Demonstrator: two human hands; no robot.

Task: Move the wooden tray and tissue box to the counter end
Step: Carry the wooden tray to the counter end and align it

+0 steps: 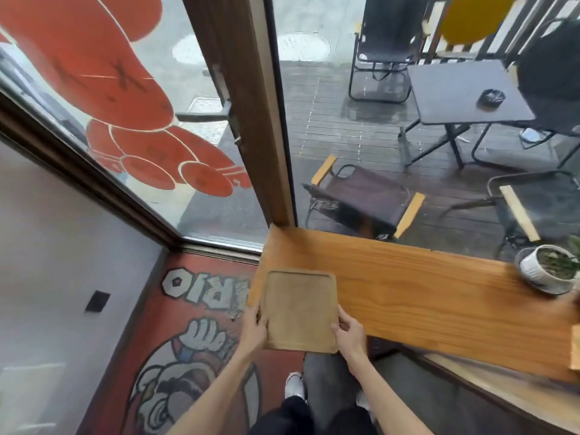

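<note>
A flat rectangular wooden tray [299,309] with a low rim lies over the left end of the orange wooden counter [423,296], its near part hanging past the counter's front edge. My left hand [254,328] grips the tray's left side. My right hand [350,334] holds its right side near the front corner. A pale wooden edge [576,346] at the far right border may be the tissue box; too little shows to tell.
A white pot with a plant [547,268] stands on the counter's right part. A wooden window post [251,120] rises at the counter's far left corner. Glass lies behind, with chairs and a table outside. Below me is a painted red floor [201,340].
</note>
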